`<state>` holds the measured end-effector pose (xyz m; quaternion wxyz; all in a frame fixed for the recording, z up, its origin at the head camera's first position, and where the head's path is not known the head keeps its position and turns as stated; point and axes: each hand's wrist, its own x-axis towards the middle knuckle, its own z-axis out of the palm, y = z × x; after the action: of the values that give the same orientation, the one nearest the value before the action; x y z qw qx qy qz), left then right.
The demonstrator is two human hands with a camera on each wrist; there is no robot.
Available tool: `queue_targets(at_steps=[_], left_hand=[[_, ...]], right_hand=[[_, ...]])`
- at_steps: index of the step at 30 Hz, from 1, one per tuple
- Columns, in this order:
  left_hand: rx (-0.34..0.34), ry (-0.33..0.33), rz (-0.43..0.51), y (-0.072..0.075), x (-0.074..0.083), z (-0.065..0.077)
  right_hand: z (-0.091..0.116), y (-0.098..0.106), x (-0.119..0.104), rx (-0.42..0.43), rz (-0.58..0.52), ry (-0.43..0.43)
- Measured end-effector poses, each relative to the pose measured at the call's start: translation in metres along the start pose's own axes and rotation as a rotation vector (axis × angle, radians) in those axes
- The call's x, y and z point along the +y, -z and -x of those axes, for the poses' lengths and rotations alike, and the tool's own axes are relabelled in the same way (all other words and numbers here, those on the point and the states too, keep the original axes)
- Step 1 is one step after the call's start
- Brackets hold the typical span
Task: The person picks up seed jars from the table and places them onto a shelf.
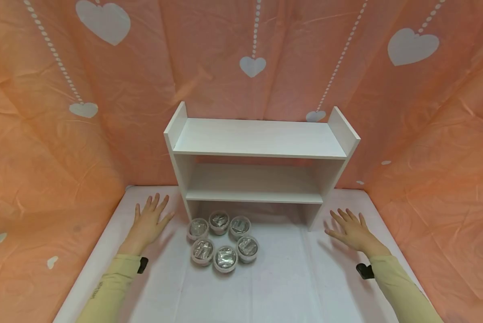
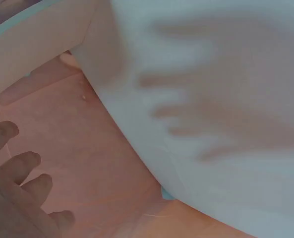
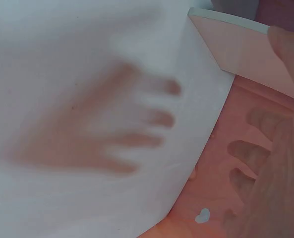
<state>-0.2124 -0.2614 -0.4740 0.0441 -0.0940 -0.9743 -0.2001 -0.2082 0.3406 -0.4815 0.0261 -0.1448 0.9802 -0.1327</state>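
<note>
Left hand (image 1: pixel 147 223) hovers flat over the counter (image 1: pixel 289 278), fingers (image 1: pixel 157 202) straight and spread wide, holding nothing. It sits just left of the shelf unit's left leg

Right hand (image 1: pixel 352 232) likewise: palm down, fingers (image 1: pixel 348 216) spread wide, nothing held, just right of the shelf unit's right leg. Both sleeves are pale yellow, with a black clip at each wrist

Six small round jars (image 1: pixel 224 242) with silvery tops stand in a tight ring on the counter, between the hands and closer to the left one. The back three sit just in front of the shelf's bottom opening. Neither hand touches them

White shelf unit (image 1: pixel 261 154) stands upright at the back of the counter, two tiers, both bare in the head view

Left wrist view: fingertips (image 2: pixel 25 171) at the lower left, the hand's shadow blurred on the white cloth. Right wrist view: fingers (image 3: pixel 258 148) at the right edge, splayed shadow on the cloth, shelf corner (image 3: pixel 236 42) at top

Orange backdrop (image 1: pixel 43 134) with white hearts surrounds the counter on three sides
</note>
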Motion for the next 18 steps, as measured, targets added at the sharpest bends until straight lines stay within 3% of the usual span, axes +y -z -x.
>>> queue_targets(at_steps=[4, 9, 18], left_hand=[[0.017, -0.01, 0.068, 0.002, -0.0018, 0.001], [0.053, -0.008, 0.162, 0.0016, -0.005, 0.0027], [0.183, -0.046, 0.278, 0.002, -0.002, 0.0031]], right_hand=[[0.0003, 0.0003, 0.001, 0.029, 0.001, 0.039], [0.003, 0.002, 0.0019, 0.032, -0.112, 0.078], [0.0042, 0.0029, -0.0032, -0.019, -0.342, 0.008]])
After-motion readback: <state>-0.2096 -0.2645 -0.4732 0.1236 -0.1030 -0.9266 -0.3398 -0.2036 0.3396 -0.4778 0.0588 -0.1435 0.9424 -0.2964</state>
